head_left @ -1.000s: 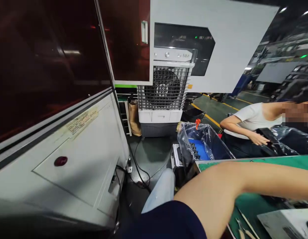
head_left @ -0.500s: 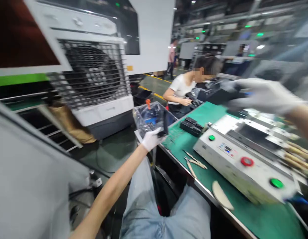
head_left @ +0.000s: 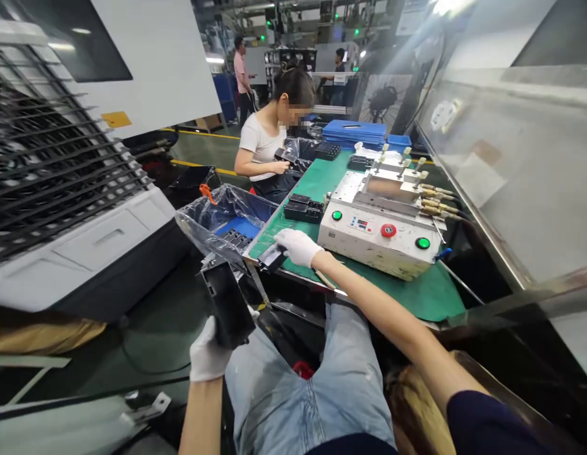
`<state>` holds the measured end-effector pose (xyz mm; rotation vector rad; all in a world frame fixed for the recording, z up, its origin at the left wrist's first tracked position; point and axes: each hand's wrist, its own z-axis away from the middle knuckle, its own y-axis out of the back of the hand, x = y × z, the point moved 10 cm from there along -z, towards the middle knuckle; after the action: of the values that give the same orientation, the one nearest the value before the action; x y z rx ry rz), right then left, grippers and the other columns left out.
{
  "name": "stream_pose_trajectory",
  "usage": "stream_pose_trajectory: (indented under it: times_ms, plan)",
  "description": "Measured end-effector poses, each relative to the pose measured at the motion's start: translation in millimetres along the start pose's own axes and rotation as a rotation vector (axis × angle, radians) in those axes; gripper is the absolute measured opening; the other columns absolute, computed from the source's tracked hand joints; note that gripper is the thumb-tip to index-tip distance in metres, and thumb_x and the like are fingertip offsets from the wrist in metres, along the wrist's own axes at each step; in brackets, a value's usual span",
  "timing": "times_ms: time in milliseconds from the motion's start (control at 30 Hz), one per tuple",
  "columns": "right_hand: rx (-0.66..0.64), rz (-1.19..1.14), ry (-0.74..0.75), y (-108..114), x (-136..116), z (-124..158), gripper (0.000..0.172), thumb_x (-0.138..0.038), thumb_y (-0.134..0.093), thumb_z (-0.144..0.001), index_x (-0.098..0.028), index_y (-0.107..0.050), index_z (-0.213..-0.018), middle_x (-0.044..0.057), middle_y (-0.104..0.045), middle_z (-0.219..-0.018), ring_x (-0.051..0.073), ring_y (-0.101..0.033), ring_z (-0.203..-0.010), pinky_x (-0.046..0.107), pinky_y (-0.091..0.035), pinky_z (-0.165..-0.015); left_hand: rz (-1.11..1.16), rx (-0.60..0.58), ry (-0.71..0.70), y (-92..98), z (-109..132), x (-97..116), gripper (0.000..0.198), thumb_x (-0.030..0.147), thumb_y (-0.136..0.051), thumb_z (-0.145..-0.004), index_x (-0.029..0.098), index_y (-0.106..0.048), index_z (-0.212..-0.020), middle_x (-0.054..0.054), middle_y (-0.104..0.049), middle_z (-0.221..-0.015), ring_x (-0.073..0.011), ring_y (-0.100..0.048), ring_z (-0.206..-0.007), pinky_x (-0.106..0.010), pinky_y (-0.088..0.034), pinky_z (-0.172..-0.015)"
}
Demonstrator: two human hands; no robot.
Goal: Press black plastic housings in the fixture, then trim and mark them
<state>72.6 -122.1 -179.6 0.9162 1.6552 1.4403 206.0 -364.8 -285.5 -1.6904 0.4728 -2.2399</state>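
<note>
My left hand, in a white glove, grips a black rectangular plastic housing above my left thigh. It stands tilted, with its broad face towards me. At the near left corner of the green table, my gloved right hand has its fingers closed on a smaller black plastic part with a shiny grey face. Just past that hand, stacked black parts lie beside the white machine. Beneath my right forearm, a pair of pliers is partly hidden.
Left of the table is a bin lined with clear plastic, holding several black parts. A co-worker sits at the far side, holding a black part. A large fan unit stands left. Blue trays are stacked at the back.
My view has swung right. My right hand has come from beyond the machine to the table's near left corner. My left hand has drawn back from the bin towards my lap with the housing.
</note>
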Motion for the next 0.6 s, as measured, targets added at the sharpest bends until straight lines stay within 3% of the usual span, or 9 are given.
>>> stream_pose_trajectory:
  times_ms: [33, 100, 167, 233, 300, 500, 600]
  plan:
    - [0.067, -0.003, -0.168, 5, 16, 21, 0.029, -0.021, -0.06, -0.102, -0.014, -0.07, -0.128, 0.016, -0.069, -0.131, 0.027, -0.062, -0.124, 0.035, -0.048, -0.104, 0.065, -0.012, 0.008, -9.9, 5, -1, 0.088, 0.09, -0.06, -0.077, 0.033, -0.066, -0.144, -0.011, -0.079, -0.113, -0.034, -0.075, -0.102, -0.051, -0.068, -0.087]
    - [0.107, 0.016, -0.478, 4, 45, 69, 0.029, -0.026, -0.047, -0.109, -0.017, -0.074, -0.114, 0.015, -0.071, -0.12, 0.026, -0.067, -0.112, 0.034, -0.052, -0.095, 0.217, -0.078, 0.02, -39.0, 17, 0, 0.096, 0.094, -0.067, -0.067, 0.029, -0.071, -0.138, -0.009, -0.077, -0.095, -0.0256, -0.071, -0.074, -0.039, -0.065, -0.064]
    - [0.045, 0.044, -0.617, -8, 61, 104, 0.029, -0.026, -0.046, -0.108, -0.018, -0.073, -0.114, 0.015, -0.071, -0.118, 0.026, -0.068, -0.109, 0.033, -0.053, -0.092, 0.307, -0.17, 0.021, -70.3, 26, 0, 0.103, 0.093, -0.075, -0.059, 0.025, -0.072, -0.137, -0.006, -0.072, -0.083, -0.0205, -0.063, -0.061, -0.033, -0.059, -0.052]
    - [-0.022, 0.062, -0.614, -20, 68, 116, 0.026, -0.027, -0.053, -0.106, -0.017, -0.071, -0.122, 0.016, -0.07, -0.122, 0.027, -0.068, -0.112, 0.034, -0.053, -0.094, 0.315, -0.208, 0.021, -89.5, 32, -6, 0.102, 0.09, -0.077, -0.059, 0.023, -0.072, -0.136, -0.006, -0.07, -0.078, -0.0204, -0.061, -0.059, -0.033, -0.056, -0.05]
    - [-0.059, 0.089, -0.556, -28, 70, 111, 0.03, -0.031, -0.063, -0.101, -0.015, -0.069, -0.126, 0.018, -0.07, -0.125, 0.03, -0.068, -0.114, 0.036, -0.054, -0.096, 0.309, -0.203, 0.037, -95.8, 35, -20, 0.1, 0.09, -0.075, -0.064, 0.022, -0.071, -0.137, -0.008, -0.07, -0.08, -0.0214, -0.062, -0.06, -0.033, -0.056, -0.051]
    - [-0.272, 0.184, -0.464, -44, 74, 75, 0.039, -0.026, -0.077, -0.089, -0.002, -0.071, -0.119, 0.031, -0.071, -0.119, 0.038, -0.073, -0.112, 0.041, -0.059, -0.094, 0.336, -0.208, 0.111, -87.4, 39, -55, 0.1, 0.09, -0.071, -0.068, 0.023, -0.068, -0.142, -0.006, -0.068, -0.078, -0.0218, -0.061, -0.058, -0.034, -0.055, -0.05]
    - [-0.334, 0.165, -0.421, -47, 74, 61, 0.036, -0.016, -0.08, -0.081, 0.001, -0.074, -0.112, 0.031, -0.074, -0.111, 0.037, -0.075, -0.108, 0.04, -0.059, -0.094, 0.361, -0.183, 0.15, -80.9, 40, -60, 0.096, 0.088, -0.075, -0.067, 0.026, -0.07, -0.14, -0.007, -0.07, -0.083, -0.0218, -0.063, -0.06, -0.035, -0.057, -0.053]
